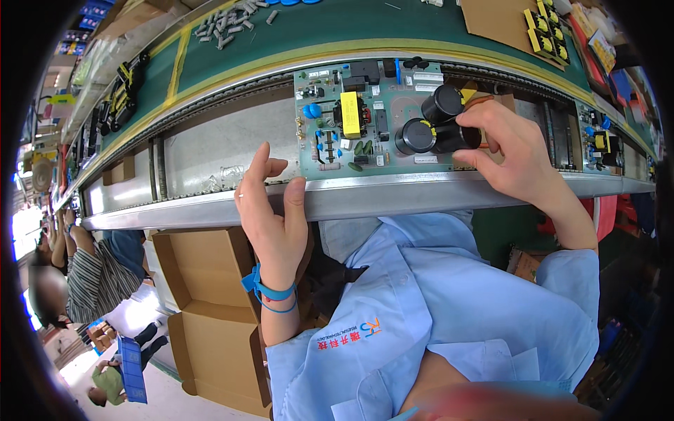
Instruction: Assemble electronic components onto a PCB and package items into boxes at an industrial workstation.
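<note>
A green circuit board point(386, 161) lies across the metal rails of the line in front of me. Three large black cylindrical capacitors sit at its right end: an upper one point(441, 105), a lower left one point(415, 136) and a tilted one point(455, 137). My right hand point(516, 151) grips the tilted capacitor between thumb and fingers; its far end is hidden. My left hand point(272, 217), fingers spread and holding nothing, is beside the board's lower left corner. A yellow-wrapped transformer point(351, 115) stands near the board's middle, among small blue and green parts.
Loose grey cylindrical parts point(228, 21) lie on the green bench beyond the rail. Yellow-black transformers point(549, 35) sit on cardboard at the far right. Another board point(601, 144) is farther right on the line. Open cardboard boxes point(210, 281) stand at lower left, with other people beyond.
</note>
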A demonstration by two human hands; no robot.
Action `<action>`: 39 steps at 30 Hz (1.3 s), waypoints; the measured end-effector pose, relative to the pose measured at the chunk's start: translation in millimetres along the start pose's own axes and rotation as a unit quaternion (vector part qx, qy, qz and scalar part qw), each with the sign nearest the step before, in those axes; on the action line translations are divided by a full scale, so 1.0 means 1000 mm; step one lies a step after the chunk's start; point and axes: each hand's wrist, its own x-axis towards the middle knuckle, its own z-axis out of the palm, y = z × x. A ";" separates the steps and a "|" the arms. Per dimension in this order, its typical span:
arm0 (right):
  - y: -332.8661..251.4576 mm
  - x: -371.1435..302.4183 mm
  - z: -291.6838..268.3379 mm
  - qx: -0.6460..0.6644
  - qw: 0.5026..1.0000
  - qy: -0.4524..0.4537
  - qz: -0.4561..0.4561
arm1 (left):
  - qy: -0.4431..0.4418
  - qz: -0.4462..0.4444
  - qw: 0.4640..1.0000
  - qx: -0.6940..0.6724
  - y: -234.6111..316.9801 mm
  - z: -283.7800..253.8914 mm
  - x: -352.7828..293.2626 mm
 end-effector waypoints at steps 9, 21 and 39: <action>-0.002 0.000 0.005 -0.087 0.993 0.019 -0.079 | -0.039 0.004 0.998 0.040 0.000 0.003 0.001; -0.025 -0.009 0.002 -0.143 0.958 0.096 -0.229 | -0.129 -0.080 0.978 -0.142 0.000 0.000 0.012; 0.001 -0.053 0.012 -0.282 0.953 -0.101 0.043 | -0.329 0.032 0.929 -0.166 0.060 0.061 0.034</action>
